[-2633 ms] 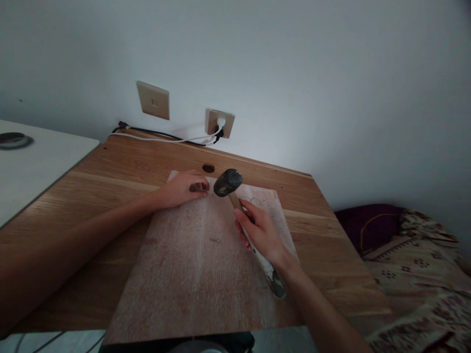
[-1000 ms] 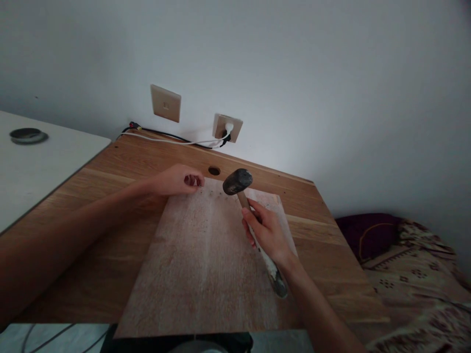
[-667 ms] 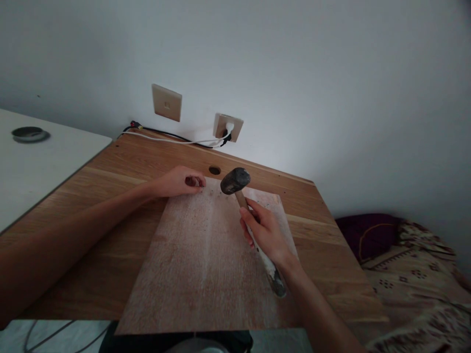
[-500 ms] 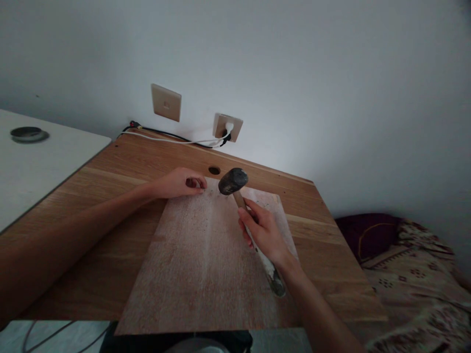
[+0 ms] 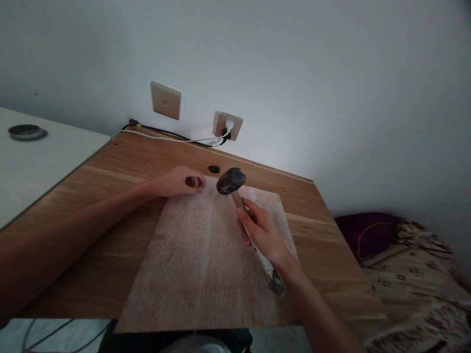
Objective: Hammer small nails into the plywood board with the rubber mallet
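A mallet (image 5: 231, 181) with a black head and a worn, stained handle is gripped in my right hand (image 5: 263, 228). Its head hangs above the far part of a reddish wooden board (image 5: 198, 255). At the board's far left edge, my left hand (image 5: 180, 181) has thumb and forefinger pinched together close to the surface. A tiny shiny thing shows at the fingertips, too small to name. Several small dark specks lie on the board around there and beyond the mallet.
The board lies on a wooden desk (image 5: 331, 279) against a wall. White and black cables (image 5: 165, 137) run along its back to a wall socket (image 5: 227, 126). A white table (image 5: 55, 152) adjoins on the left. Patterned bedding (image 5: 415, 279) is at the right.
The left fingertips have shifted slightly, and a tiny shiny thing shows at them. The mallet and right hand have hardly moved.
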The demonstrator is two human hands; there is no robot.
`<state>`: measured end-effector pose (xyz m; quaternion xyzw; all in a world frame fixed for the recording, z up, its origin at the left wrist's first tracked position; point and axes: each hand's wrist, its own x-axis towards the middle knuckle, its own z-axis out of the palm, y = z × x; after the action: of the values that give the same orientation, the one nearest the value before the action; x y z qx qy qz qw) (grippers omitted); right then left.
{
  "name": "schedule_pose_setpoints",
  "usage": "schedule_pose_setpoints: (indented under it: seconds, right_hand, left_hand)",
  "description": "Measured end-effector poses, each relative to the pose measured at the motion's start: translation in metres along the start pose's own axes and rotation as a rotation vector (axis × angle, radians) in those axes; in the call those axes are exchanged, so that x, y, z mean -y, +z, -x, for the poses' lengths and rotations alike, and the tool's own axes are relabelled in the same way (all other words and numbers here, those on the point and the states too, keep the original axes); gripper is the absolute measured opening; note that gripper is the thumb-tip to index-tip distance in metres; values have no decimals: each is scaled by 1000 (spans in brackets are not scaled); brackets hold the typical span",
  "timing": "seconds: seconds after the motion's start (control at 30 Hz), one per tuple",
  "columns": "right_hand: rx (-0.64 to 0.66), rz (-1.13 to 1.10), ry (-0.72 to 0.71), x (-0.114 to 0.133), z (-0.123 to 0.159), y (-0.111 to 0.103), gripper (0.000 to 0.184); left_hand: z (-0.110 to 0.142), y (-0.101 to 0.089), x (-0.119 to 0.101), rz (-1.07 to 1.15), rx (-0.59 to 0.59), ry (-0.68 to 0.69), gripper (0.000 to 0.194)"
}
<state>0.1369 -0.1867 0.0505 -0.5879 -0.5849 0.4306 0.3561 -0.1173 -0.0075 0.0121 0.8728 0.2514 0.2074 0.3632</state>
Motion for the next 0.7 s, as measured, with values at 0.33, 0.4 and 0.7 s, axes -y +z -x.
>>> schedule_pose_setpoints:
  seconds: [0.33, 0.4, 0.7]
  right_hand:
    - [54, 31, -2, 2, -10, 9, 36]
    - [64, 35, -15, 6, -14, 13, 35]
    - [96, 259, -78, 21, -25, 29, 24]
  left_hand:
    - [-2, 6, -3, 2, -34, -102, 30]
    - [-2, 4, -3, 9, -37, -118, 38]
    - [-3, 4, 7, 134, -79, -112, 64]
